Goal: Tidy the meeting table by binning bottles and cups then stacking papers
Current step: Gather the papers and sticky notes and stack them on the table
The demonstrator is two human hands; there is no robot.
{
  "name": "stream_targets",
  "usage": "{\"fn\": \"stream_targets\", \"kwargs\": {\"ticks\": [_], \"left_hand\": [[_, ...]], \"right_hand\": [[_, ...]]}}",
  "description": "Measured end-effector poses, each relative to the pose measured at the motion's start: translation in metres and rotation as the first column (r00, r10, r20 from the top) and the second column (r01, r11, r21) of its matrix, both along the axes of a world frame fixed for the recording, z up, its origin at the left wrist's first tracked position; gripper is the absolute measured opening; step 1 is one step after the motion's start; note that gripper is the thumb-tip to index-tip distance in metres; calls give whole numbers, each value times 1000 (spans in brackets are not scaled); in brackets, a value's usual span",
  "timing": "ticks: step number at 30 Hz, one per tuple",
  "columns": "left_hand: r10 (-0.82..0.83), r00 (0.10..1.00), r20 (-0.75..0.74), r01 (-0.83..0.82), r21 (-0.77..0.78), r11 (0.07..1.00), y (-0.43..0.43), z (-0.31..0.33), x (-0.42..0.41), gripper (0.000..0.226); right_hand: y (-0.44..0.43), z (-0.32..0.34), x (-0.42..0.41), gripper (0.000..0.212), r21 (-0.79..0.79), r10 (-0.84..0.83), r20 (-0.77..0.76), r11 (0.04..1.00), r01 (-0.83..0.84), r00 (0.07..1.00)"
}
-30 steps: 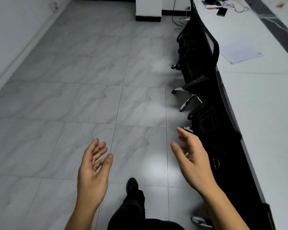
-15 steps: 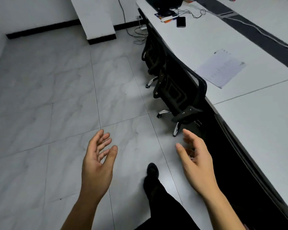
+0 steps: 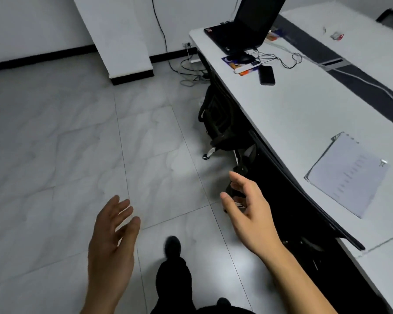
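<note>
Your left hand (image 3: 111, 241) hangs over the grey tiled floor (image 3: 55, 155), fingers loosely spread, holding nothing. Just right of it, your dark shoe (image 3: 173, 245) is on the tiles. Farther off, a black office chair (image 3: 218, 118) is tucked against the white meeting table (image 3: 304, 109). Your right hand (image 3: 252, 211) is relaxed and empty too, near the table's edge. On the table, a laptop (image 3: 247, 26) and phone (image 3: 267, 74) lie at the far end; the clipped papers (image 3: 347, 175) lie flat at the near right.
</note>
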State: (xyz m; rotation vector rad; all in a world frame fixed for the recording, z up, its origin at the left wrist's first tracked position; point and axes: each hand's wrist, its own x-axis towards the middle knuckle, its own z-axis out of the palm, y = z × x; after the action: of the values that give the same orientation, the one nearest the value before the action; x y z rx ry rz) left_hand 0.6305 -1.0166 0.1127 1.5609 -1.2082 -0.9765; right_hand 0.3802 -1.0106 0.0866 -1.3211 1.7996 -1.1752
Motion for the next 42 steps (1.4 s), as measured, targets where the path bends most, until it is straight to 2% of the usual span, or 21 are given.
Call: {"fn": "stream_targets", "kwargs": {"ticks": [4,7,10,14,19,24,27,29,31,33,36,38,42], "left_hand": [[-186,982,-21,187,58,981,-119,-21,-12,49],[-363,931,-26,364,69,929,-198,-12,-40,48],[-553,833,-10,553,57,831,-261,5,-89,48],[-712,701,-44,713,24,701,-303,11,-168,50],[-847,530,-41,848,61,527,-305,-14,-277,52],[-901,427,-75,899,146,414,-291,-16,-370,50],[-932,363,10,919,158,360,-293,-25,-415,53],[-941,335,53,920,197,338,-298,-33,-440,53],[-949,304,86,919,236,316,-302,-41,-460,52],[-959,258,115,924,262,280,-307,-51,-477,52],[-972,174,157,927,307,215,-318,-74,-503,52],[-981,108,159,919,361,160,-325,-89,-523,52],[-980,-96,172,892,451,-9,-333,-126,-573,54]], "right_hand": [[-69,-16,-3,49,70,-175,-37,982,178,984],[-95,-5,-20,48,102,-340,-22,935,340,940],[-99,11,-49,49,104,-548,-35,830,548,836],[-92,18,-85,49,122,-742,-7,665,737,671],[-77,-6,-138,48,154,-864,44,502,851,502],[-60,-35,-221,52,285,-926,69,375,882,372],[-56,-79,-295,60,394,-916,-85,329,858,391],[-56,-113,-338,67,531,-913,-167,235,814,372],[-55,-148,-369,71,620,-898,-288,88,779,331],[-54,-177,-384,74,657,-857,-397,-14,754,330],[-55,-199,-383,80,666,-849,-437,-84,741,296],[-55,-198,-372,87,673,-858,-455,-156,723,239],[-47,-187,-353,96,765,-911,-400,-275,582,96]]}}
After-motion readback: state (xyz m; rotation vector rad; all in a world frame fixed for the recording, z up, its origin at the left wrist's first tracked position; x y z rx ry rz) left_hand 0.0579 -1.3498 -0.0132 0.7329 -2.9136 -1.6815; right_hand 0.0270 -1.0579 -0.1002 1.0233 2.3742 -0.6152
